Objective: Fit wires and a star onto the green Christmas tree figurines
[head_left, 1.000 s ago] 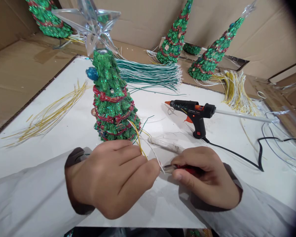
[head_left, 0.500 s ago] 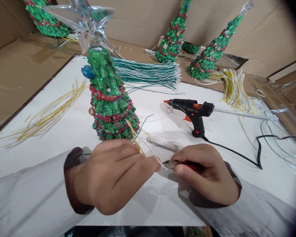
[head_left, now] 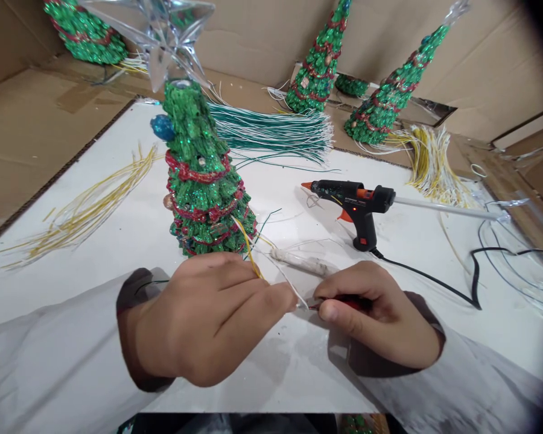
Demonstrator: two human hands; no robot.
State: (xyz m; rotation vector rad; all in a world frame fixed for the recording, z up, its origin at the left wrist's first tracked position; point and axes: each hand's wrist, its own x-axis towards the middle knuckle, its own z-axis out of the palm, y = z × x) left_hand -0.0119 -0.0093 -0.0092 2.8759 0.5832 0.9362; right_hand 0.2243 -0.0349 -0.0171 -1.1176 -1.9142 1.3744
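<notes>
My left hand (head_left: 221, 319) is closed, with a white wire (head_left: 283, 274) pinched between thumb and forefinger. Yellow wire (head_left: 248, 247) runs from the lower side of a glittery green Christmas tree figure (head_left: 199, 199) to its knuckles. The white wire's end meets a small tool in my right hand (head_left: 375, 319). That hand is wrapped around red-handled wire cutters (head_left: 350, 301); fingers cover most of them, jaws included. A clear plastic star (head_left: 172, 42) tops the tree, which stands just beyond my left hand.
A black glue gun (head_left: 357, 205) lies at right, its cord (head_left: 429, 283) trailing rightward. Behind are green-and-white wires (head_left: 271, 135) and more trees (head_left: 393, 90). Yellow-and-white wires lie left (head_left: 95, 205) and far right (head_left: 429, 163). A glue stick (head_left: 298, 261) rests between the hands.
The cutters have turned in my right hand, so their metal jaws, visible before, hardly show now. My left hand still grips the wire in nearly the same place. The view has shifted slightly.
</notes>
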